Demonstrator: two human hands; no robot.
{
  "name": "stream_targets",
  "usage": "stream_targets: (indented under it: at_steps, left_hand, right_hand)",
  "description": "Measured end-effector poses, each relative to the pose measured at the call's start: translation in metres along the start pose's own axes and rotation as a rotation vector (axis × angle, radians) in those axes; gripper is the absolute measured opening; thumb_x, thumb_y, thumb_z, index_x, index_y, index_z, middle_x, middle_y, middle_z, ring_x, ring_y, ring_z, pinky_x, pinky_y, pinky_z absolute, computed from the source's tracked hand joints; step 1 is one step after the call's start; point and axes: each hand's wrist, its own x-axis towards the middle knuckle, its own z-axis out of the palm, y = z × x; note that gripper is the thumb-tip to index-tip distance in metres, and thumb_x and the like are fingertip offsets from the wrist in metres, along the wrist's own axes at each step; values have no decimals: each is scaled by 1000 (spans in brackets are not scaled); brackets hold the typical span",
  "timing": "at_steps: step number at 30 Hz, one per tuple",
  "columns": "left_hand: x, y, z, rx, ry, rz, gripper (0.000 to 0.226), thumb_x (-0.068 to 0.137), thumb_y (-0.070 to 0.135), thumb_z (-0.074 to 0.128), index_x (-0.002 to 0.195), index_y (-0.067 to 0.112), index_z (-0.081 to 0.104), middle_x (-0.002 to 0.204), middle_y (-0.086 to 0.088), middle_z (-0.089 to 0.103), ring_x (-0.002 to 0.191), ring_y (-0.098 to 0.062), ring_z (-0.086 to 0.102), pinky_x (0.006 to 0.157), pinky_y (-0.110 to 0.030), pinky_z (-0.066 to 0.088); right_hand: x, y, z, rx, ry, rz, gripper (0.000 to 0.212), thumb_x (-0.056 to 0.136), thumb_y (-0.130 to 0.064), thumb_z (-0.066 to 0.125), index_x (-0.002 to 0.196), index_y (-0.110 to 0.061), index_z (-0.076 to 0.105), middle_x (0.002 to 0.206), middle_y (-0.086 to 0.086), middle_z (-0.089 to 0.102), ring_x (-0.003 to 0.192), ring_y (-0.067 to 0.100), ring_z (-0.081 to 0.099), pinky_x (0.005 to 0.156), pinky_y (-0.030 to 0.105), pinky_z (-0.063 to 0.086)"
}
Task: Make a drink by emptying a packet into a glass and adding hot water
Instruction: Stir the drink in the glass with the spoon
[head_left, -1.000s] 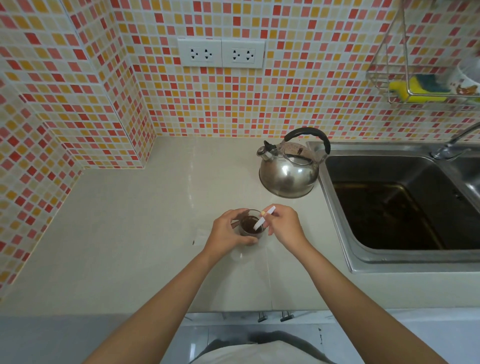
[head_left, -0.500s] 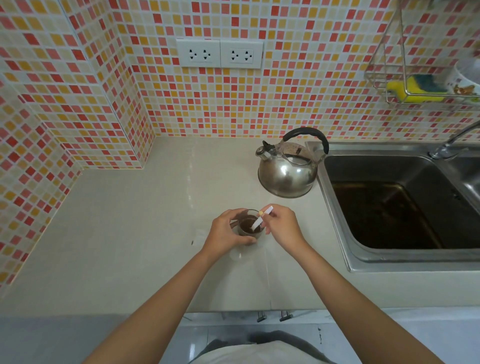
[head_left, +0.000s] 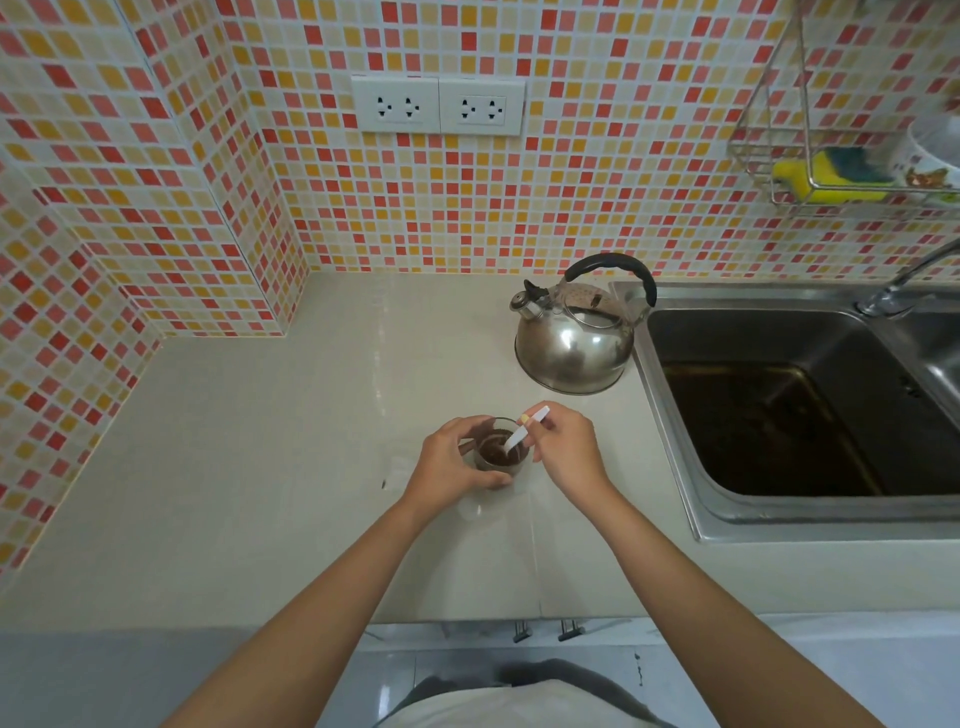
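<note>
While the left hand (head_left: 451, 464) wraps the glass (head_left: 500, 451) to steady it at centre frame, the right hand (head_left: 567, 448) pinches a white stirrer (head_left: 523, 429), apparently mixing.

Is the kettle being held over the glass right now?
No, the kettle stands on the counter beside the sink, untouched, while the left hand grips the glass and the right hand holds a white stick in it.

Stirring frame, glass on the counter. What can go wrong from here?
1. The glass is small and clear, steadied only by the left hand; a hard stir with the white spoon in the right hand may tip it or slop the dark drink.
2. If hot, the glass wall may burn the fingers.
</note>
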Motion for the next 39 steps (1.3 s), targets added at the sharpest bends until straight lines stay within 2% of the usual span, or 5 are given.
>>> stream_targets:
  at_steps: [8, 11, 29, 37, 39]
  left_hand:
    - [0, 0, 1, -11, -1, 0, 77, 47, 19, 93, 118, 25, 64, 111, 11, 64, 104, 8, 58, 84, 2, 42]
    - [0, 1, 0, -8, -1, -1, 76, 48, 20, 93, 117, 28, 64, 111, 13, 63, 105, 10, 57, 83, 3, 42]
    - [-1, 1, 0, -6, -2, -7, 77, 47, 19, 93, 117, 28, 63, 110, 13, 63, 103, 10, 58, 84, 3, 41]
    - [-1, 2, 0, -4, 2, -6, 78, 47, 21, 93, 119, 24, 63, 113, 11, 63, 106, 4, 59, 87, -2, 44]
    - [-1, 1, 0, -1, 1, -4, 79, 47, 23, 93, 120, 24, 63, 113, 11, 63, 107, 3, 59, 90, -6, 44]
  right_hand:
    - [1, 1, 0, 4, 20, -9, 16, 89, -8, 51, 84, -8, 67, 71, 6, 63, 66, 25, 60, 67, 35, 50]
    - [2, 0, 0, -4, -35, 11, 16, 89, -7, 52, 83, -8, 66, 63, 3, 61, 55, 18, 56, 58, 28, 47]
    - [-1, 1, -1, -29, -1, -24, 18, 89, -8, 50, 83, -6, 66, 65, 0, 60, 59, 21, 54, 67, 36, 50]
    - [-2, -1, -2, 15, -33, -4, 16, 90, -6, 51, 81, -8, 65, 65, 5, 60, 52, 17, 53, 54, 25, 46]
    - [-2, 0, -2, 21, 3, -15, 15, 90, -6, 51, 85, -7, 65, 68, 6, 61, 55, 18, 53, 59, 28, 47]
